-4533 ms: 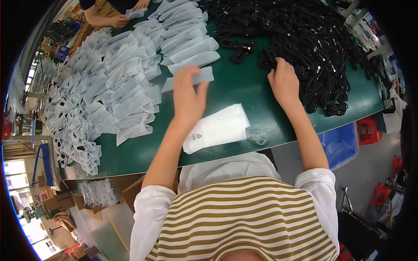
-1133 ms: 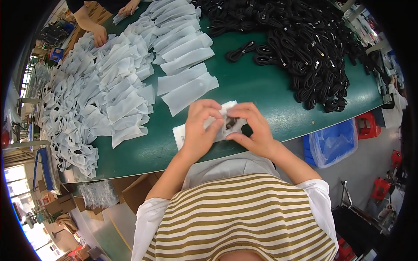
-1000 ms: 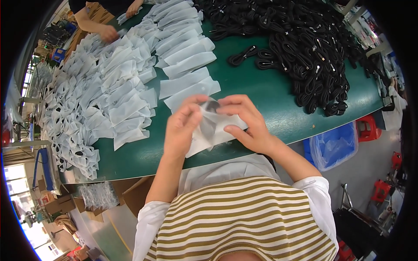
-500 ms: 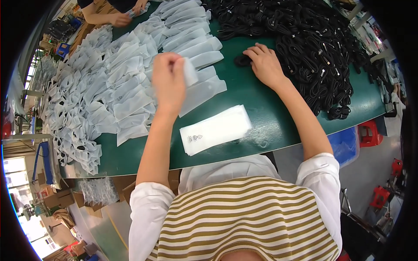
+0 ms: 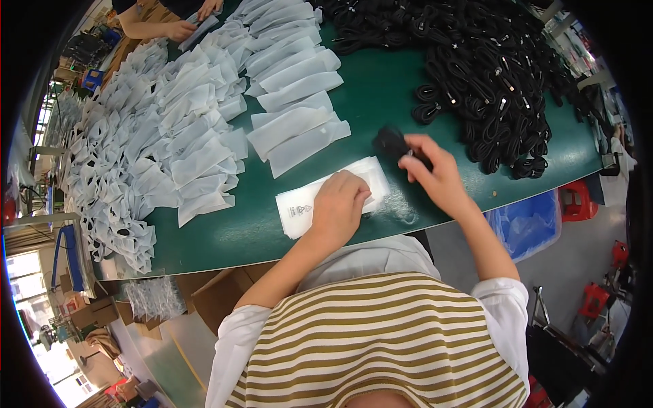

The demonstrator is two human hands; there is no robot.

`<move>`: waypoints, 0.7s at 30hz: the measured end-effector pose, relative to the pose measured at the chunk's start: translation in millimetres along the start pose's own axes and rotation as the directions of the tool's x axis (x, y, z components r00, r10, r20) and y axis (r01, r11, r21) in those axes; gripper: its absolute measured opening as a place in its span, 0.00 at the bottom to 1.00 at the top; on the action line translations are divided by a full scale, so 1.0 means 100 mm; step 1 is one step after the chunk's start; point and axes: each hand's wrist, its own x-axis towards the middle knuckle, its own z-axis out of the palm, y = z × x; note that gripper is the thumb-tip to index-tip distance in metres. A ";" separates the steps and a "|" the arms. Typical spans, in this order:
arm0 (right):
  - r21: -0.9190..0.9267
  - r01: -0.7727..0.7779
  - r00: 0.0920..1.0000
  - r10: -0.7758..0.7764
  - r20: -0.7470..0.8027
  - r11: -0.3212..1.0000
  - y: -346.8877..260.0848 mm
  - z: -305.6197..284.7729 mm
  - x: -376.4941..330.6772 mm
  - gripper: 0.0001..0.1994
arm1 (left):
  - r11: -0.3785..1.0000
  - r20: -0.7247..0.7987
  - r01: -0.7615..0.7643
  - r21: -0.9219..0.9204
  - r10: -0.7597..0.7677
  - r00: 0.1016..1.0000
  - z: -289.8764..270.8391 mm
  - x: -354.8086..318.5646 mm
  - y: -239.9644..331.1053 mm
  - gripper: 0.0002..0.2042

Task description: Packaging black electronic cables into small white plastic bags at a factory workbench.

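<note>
My left hand (image 5: 338,209) rests over a stack of white translucent plastic bags (image 5: 294,212) near the table's front edge. Its fingers are curled and pinch the top bag near the stack's right end; the fingertips are partly hidden. Just to the right, above the table, my right hand (image 5: 435,174) grips a coiled black cable (image 5: 392,141), which is blurred by motion. A big heap of similar coiled black cables (image 5: 486,88) lies at the far right. Left of the middle, a row of pale bags (image 5: 309,143) runs away from me, each lying flat and overlapping another.
More pale bags (image 5: 136,149) cover the left of the green table (image 5: 197,241). At the far left a co-worker's hand (image 5: 181,30) holds a bag. A blue bin (image 5: 524,228) and a red stool (image 5: 577,204) stand beyond the front edge at right.
My left hand has left the bag it held at the row and come down onto the stack. My right hand has drawn a cable coil from beside the heap toward the stack.
</note>
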 end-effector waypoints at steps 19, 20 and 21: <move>-0.334 0.173 0.947 -0.064 0.313 0.927 -0.08 -0.09 -0.33 0.14 | 0.960 -0.019 -0.160 -0.229 0.160 0.987 -0.16 0.08 0.07 0.08; -0.150 -0.148 0.935 0.188 0.302 0.978 -0.08 -0.06 -0.34 0.14 | 0.960 -0.015 -0.228 -0.161 0.229 0.973 -0.17 0.09 0.09 0.08; 0.037 -0.457 0.843 0.420 0.338 0.888 -0.08 -0.03 -0.34 0.13 | 0.960 -0.015 -0.229 -0.161 0.229 0.973 -0.17 0.09 0.09 0.08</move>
